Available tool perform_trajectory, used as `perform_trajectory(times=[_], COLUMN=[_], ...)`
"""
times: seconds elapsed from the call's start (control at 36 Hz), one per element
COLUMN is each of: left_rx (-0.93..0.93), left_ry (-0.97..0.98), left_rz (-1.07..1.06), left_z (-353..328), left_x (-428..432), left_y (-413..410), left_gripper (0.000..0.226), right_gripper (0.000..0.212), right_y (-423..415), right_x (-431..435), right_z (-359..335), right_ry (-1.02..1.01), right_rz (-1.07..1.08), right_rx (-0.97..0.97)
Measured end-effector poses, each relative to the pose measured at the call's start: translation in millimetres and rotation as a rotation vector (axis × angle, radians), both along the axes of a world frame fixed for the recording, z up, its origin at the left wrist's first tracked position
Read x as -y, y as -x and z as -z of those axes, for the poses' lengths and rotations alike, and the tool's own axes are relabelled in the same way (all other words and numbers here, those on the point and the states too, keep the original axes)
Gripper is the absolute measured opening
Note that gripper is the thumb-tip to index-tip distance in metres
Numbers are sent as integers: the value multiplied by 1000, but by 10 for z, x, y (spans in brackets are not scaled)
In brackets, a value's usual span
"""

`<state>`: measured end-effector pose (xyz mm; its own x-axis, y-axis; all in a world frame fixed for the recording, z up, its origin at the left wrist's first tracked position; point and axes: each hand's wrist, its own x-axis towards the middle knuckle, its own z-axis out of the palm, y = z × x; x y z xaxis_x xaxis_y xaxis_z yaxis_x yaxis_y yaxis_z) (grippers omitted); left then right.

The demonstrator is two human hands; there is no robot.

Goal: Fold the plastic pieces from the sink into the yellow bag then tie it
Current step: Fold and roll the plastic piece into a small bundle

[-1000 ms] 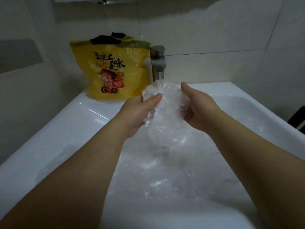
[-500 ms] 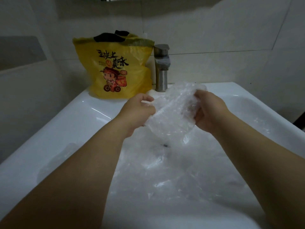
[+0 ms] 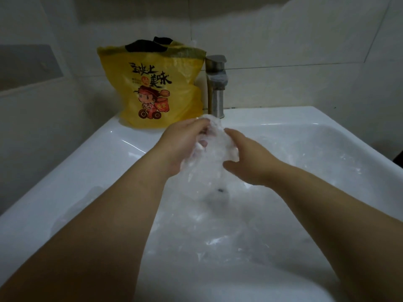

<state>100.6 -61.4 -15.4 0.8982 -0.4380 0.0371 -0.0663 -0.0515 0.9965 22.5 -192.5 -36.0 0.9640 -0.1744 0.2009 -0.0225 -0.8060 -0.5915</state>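
Observation:
A crumpled clear plastic piece [image 3: 214, 147] is held above the white sink [image 3: 122, 153], squeezed into a narrow upright bunch. My left hand [image 3: 183, 147] grips its left side with fingers curled over the top. My right hand [image 3: 246, 162] clasps its right side, thumb against the plastic. More clear plastic pieces [image 3: 218, 232] lie crumpled in the basin below. The yellow bag [image 3: 157, 88] with a cartoon print stands upright on the sink's back left corner, its top open and something black showing inside.
A metal faucet [image 3: 216, 86] stands right of the yellow bag, just behind my hands. Tiled walls close in behind and on both sides. The dark drain hole [image 3: 220, 190] shows through the plastic.
My hands have come closer together, squeezing the spread plastic piece into a narrow bunch. The piece sits a little higher, nearer the faucet.

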Motion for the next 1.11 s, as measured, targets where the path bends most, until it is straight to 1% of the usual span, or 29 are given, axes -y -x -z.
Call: perform_trajectory(times=[0.06, 0.08, 0.11, 0.17, 0.22, 0.25, 0.31, 0.36, 0.39, 0.44, 0.47, 0.53, 0.61, 0.67, 0.72, 0.75, 0.78, 0.83, 0.89, 0.92, 0.94, 0.97, 1.0, 1.06, 1.08, 1.11], left_rx=[-60, -81, -93, -83, -43, -14, 57, 93, 84, 51, 48, 64, 122, 126, 115, 108, 94, 39, -39, -71, -109, -149, -182, -234, -255, -277], left_ry=[62, 81, 92, 62, -4, -35, -71, -59, -34, 9, 13, -6, -59, -86, -114, -127, -111, -29, 100, 191, 286, 381, 455, 529, 544, 545], left_rz=[88, 136, 178, 232, 244, 226, 152, 71, 34, -1, -4, 20, 22, 19, 18, 16, 16, 2, 6, 32, 62, 96, 129, 136, 127, 134], left_z=[-18, -21, -18, -11, 24, 43, 72, 87, 88, 92, 92, 103, 112, 102, 86, 78, 60, 35, -22, -56, -76, -87, -93, -92, -92, -102], left_x=[-5, -10, -12, -11, -1, 8, 8, -12, -25, -42, -43, -34, -45, -70, -84, -98, -103, -122, -150, -177, -207, -243, -282, -329, -336, -340], left_y=[6, 8, 11, 20, 21, 21, -6, -65, -87, -115, -114, -98, -89, -84, -69, -75, -70, -108, -118, -126, -149, -174, -206, -269, -265, -259], left_gripper=[18, 22, 28, 32, 34, 34, 25, 9, 8, 9, 10, 14, 23, 31, 45, 51, 49, 35, 20, 14, 16, 26, 42, 72, 78, 72], right_gripper=[33, 20, 12, 15, 21, 22, 23, 25, 28, 35, 33, 20, 24, 23, 24, 25, 27, 33, 33, 31, 31, 33, 36, 40, 41, 41], right_y=[-16, -27, -35, -59, -55, -56, -59, -59, -72, -64, -48, -32, -8, 8, 43, 59, 72, 113, 120, 113, 98, 87, 75, 70, 74, 84], right_x=[33, 56, 82, 120, 116, 113, 104, 128, 175, 275, 310, 365, 364, 356, 333, 339, 359, 392, 414, 420, 420, 421, 423, 435, 444, 444], right_z=[6, -14, -39, -91, -132, -140, -162, -202, -214, -251, -266, -275, -289, -309, -340, -339, -329, -329, -334, -335, -334, -327, -324, -320, -319, -325], right_ry=[-20, -54, -116, -349, -579, -658, -787, -952, -1044, -1158, -1188, -1266, -1508, -1596, -1576, -1496, -1404, -1257, -1214, -1209, -1213, -1220, -1224, -1224, -1221, -1215], right_rz=[58, 107, 153, 193, 185, 175, 177, 224, 253, 293, 306, 344, 390, 352, 238, 174, 128, 72, 31, 34, 50, 71, 86, 44, -6, -53], right_rx=[47, 74, 100, 122, 83, 59, 54, 116, 161, 212, 219, 241, 299, 297, 213, 145, 73, -64, -127, -121, -106, -85, -68, -66, -76, -90])
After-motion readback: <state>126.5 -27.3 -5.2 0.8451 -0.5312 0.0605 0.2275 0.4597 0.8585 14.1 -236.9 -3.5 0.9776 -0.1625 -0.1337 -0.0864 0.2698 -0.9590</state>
